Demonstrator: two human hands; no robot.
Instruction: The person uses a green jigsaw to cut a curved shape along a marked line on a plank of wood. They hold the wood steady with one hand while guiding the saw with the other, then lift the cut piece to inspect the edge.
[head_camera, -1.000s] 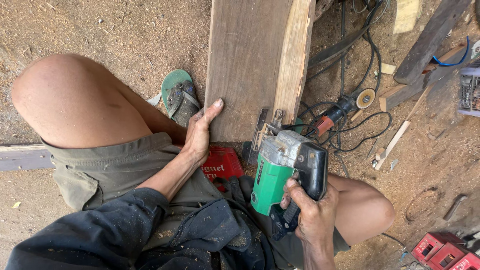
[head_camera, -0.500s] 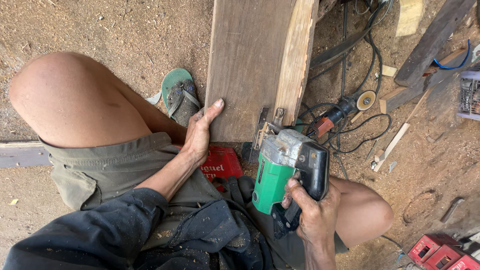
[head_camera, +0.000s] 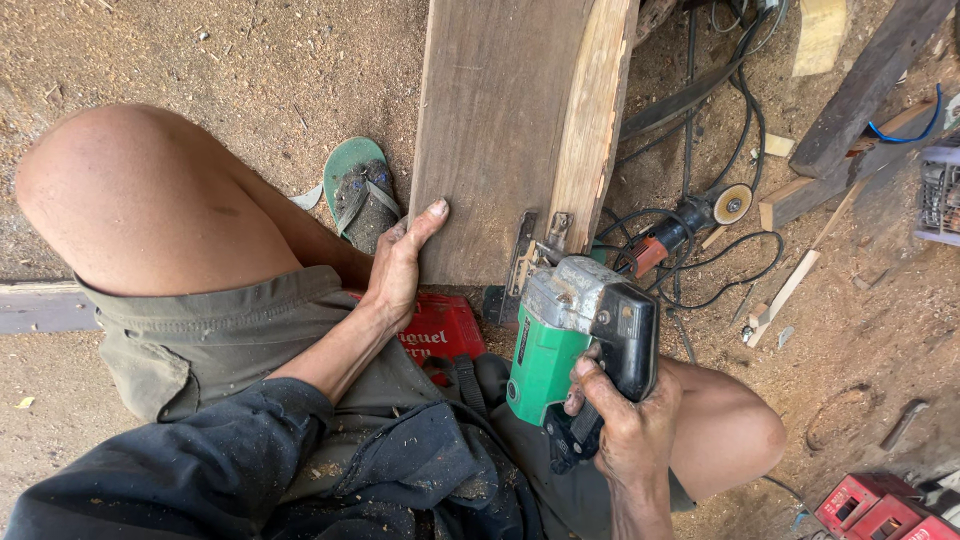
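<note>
Under your knees, one red crate (head_camera: 445, 328) shows between your legs; what it carries is hidden. One wide plank (head_camera: 500, 130) runs away from you over the sawdust floor (head_camera: 200, 60). Your left hand (head_camera: 400, 265) lies flat, fingers spread, against its near left corner. One green jigsaw (head_camera: 575, 335) sits at the plank's near right edge, your right hand (head_camera: 625, 425) clamped around its black handle. One grinder (head_camera: 690, 225) lies well right.

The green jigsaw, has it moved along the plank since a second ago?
No. The green jigsaw sits at the same spot on the near end of the plank, with the right hand on its handle and the left hand against the plank.
</note>
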